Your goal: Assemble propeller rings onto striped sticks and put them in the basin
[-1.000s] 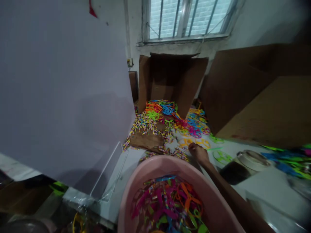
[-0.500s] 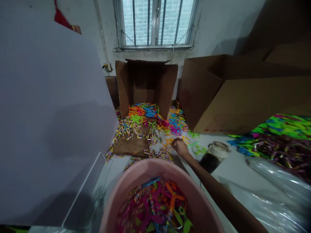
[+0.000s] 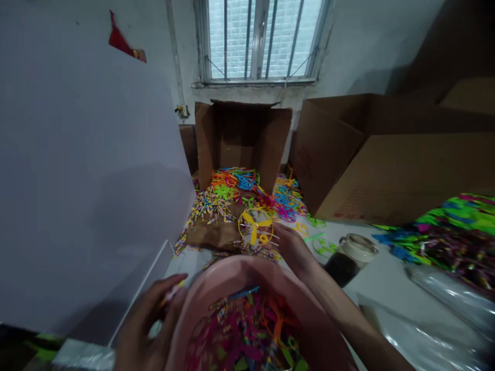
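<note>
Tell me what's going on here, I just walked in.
A person's right hand holds a yellow plastic propeller ring over a pink plastic basin filled with colourful plastic propeller pieces. The left hand pinches a thin striped stick near the basin's rim. More neon plastic pieces lie scattered beyond, in front of an open cardboard box.

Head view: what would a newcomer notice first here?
A yellow plastic spinner ring stands out first, held up in the right hand just above a pink basin full of bright pieces. Beyond it, a colourful spread of plastic rings and sticks lies before an open cardboard box, and the left hand is at the basin's left side.
</note>
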Action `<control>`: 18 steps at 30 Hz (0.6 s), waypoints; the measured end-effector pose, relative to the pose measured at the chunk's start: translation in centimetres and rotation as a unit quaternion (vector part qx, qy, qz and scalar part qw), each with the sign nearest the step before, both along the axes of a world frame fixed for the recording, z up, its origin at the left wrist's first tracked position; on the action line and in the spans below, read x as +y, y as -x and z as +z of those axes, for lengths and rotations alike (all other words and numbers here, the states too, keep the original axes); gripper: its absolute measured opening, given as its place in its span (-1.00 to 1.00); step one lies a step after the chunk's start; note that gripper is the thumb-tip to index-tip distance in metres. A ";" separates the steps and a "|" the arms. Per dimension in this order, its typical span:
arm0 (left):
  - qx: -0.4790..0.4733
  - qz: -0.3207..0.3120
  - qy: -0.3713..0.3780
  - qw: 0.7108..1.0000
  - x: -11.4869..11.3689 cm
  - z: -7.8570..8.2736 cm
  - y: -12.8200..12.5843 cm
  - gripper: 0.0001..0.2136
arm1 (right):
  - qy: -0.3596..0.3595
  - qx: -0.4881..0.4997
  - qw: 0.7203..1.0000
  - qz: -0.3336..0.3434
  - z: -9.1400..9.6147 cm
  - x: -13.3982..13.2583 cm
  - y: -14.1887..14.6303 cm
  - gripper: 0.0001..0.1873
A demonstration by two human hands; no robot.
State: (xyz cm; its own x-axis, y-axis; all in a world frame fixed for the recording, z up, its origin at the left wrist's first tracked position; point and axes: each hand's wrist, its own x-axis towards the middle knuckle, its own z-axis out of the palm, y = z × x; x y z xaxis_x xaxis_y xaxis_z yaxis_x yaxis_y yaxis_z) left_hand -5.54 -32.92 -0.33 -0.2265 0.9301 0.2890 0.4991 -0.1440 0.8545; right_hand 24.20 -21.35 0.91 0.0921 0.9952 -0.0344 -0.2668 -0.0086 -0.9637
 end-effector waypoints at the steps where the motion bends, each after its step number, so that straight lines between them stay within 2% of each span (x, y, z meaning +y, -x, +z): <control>1: -0.021 -0.050 0.014 0.998 1.2 0.7 -0.8 -0.64 | 0.005 0.018 1.000 0.016 0.6 -1.3 1.1 -0.85; 4: -0.071 -0.119 0.008 0.990 4.2 2.5 -3.0 -0.62 | 0.035 0.086 0.993 0.070 1.9 -4.8 3.6 -0.81; 7: -0.133 -0.176 0.007 0.975 5.4 3.2 -4.4 -0.70 | 0.060 0.119 0.985 0.106 2.7 -6.8 4.7 -0.77; 13: -0.175 -0.206 0.012 0.963 4.5 3.0 -4.7 -0.75 | 0.070 0.118 0.980 0.142 2.2 -7.6 4.9 -0.64; 18: -0.174 -0.266 0.024 0.948 4.0 3.4 -4.5 -0.78 | 0.084 0.099 0.974 0.188 1.9 -8.1 5.3 -0.71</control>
